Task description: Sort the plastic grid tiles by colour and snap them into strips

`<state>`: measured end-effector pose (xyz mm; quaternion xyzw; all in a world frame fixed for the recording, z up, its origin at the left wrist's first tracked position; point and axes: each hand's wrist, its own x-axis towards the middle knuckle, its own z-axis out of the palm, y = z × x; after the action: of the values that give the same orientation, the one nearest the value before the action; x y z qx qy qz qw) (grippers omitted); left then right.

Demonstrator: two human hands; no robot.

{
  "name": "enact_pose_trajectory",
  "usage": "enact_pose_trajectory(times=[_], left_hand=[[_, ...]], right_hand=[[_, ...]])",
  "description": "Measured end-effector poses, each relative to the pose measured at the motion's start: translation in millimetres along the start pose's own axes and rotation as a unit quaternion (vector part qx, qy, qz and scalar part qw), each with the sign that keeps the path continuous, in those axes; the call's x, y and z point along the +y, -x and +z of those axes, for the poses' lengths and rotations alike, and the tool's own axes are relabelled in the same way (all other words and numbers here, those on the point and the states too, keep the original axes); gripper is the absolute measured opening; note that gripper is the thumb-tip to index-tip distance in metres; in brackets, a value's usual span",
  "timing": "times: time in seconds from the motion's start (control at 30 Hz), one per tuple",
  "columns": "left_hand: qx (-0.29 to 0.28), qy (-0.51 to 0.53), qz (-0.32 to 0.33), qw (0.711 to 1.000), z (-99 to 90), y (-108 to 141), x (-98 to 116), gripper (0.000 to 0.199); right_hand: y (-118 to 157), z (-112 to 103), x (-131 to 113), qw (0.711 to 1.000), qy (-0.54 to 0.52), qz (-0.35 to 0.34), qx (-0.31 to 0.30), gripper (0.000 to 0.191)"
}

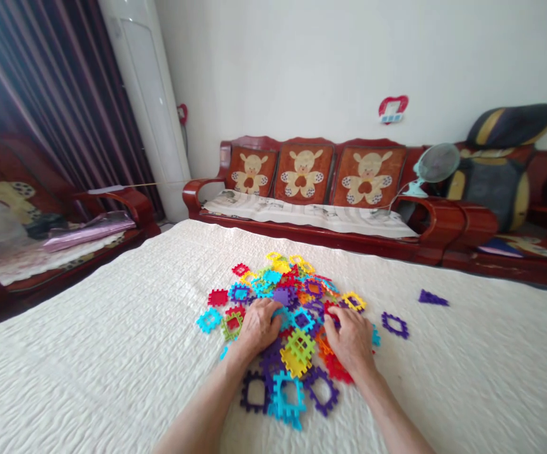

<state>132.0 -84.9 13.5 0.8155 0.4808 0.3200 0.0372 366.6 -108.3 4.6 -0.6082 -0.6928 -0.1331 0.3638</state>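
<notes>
A heap of plastic interlocking tiles in several colours lies in front of me. My left hand point(259, 323) rests on the heap's left side, fingers curled down at a light blue interlocking tile point(282, 317). Opposite it, my right hand point(351, 329) has thumb and forefinger bent in at a red interlocking tile point(331, 308); its other fingers are partly hidden. Between the hands lie a blue frame tile point(302, 320) and a green window tile point(300, 344), which overlaps a yellow tile point(294, 364). Nearest me is a light blue frame tile point(279, 403).
A purple frame tile point(395, 325) and a purple triangular piece point(433, 297) lie apart at the right on the white quilted cover point(113, 353). Beyond stands a wooden sofa point(273, 230) with bear cushions, and a small fan point(437, 164) is by its right armrest.
</notes>
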Motion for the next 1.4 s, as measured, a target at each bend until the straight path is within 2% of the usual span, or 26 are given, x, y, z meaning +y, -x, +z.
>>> enact_pose_trajectory(times=[0.17, 0.27, 0.33, 0.53, 0.63, 0.77, 0.83, 0.9, 1.0, 1.13, 1.23, 1.4], left_hand=[[0.018, 0.011, 0.005, 1.000, -8.3, -4, 1, 0.021], [0.068, -0.012, -0.008, 0.998, -12.7, -14, -8, 0.025], [0.079, -0.042, -0.015, 0.996, -13.0, -25, -18, 0.026], [-0.028, -0.078, 0.027, 0.996, -2.6, -50, -44, 0.029], [-0.026, -0.094, -0.007, 0.995, -1.9, -47, -56, 0.034], [0.017, -0.113, -0.084, 0.990, -10.6, -41, -65, 0.035], [0.041, -0.112, -0.089, 0.989, -14.0, -40, -61, 0.034], [0.041, -0.095, -0.051, 0.993, -13.6, -41, -52, 0.035], [-0.017, -0.055, 0.048, 0.997, -6.3, -40, -32, 0.036], [-0.091, -0.050, 0.096, 0.990, 2.7, -34, -9, 0.036], [-0.103, -0.071, 0.077, 0.989, 0.5, -34, -7, 0.038], [-0.078, -0.131, -0.017, 0.988, -9.4, -37, -21, 0.035]], right_hand=[[-4, 1, -1, 0.998, -0.056, -0.017, 0.015, 0.024], [-4, 6, 6, 0.995, -0.092, -0.002, 0.040, 0.027], [-3, 9, 10, 0.992, -0.113, 0.013, 0.046, 0.029], [-1, 10, 9, 0.993, -0.114, 0.029, 0.029, 0.033], [-1, 11, 9, 0.993, -0.111, 0.033, 0.024, 0.034], [-1, 12, 11, 0.994, -0.107, 0.031, 0.022, 0.033], [-2, 11, 11, 0.994, -0.105, 0.024, 0.019, 0.033], [-4, 9, 10, 0.995, -0.102, 0.016, 0.018, 0.033], [-5, 7, 9, 0.995, -0.102, 0.008, 0.018, 0.034], [-4, 9, 12, 0.994, -0.103, 0.008, 0.016, 0.035], [-4, 11, 14, 0.995, -0.103, 0.012, 0.012, 0.035], [-4, 11, 14, 0.995, -0.100, 0.009, 0.005, 0.036]])
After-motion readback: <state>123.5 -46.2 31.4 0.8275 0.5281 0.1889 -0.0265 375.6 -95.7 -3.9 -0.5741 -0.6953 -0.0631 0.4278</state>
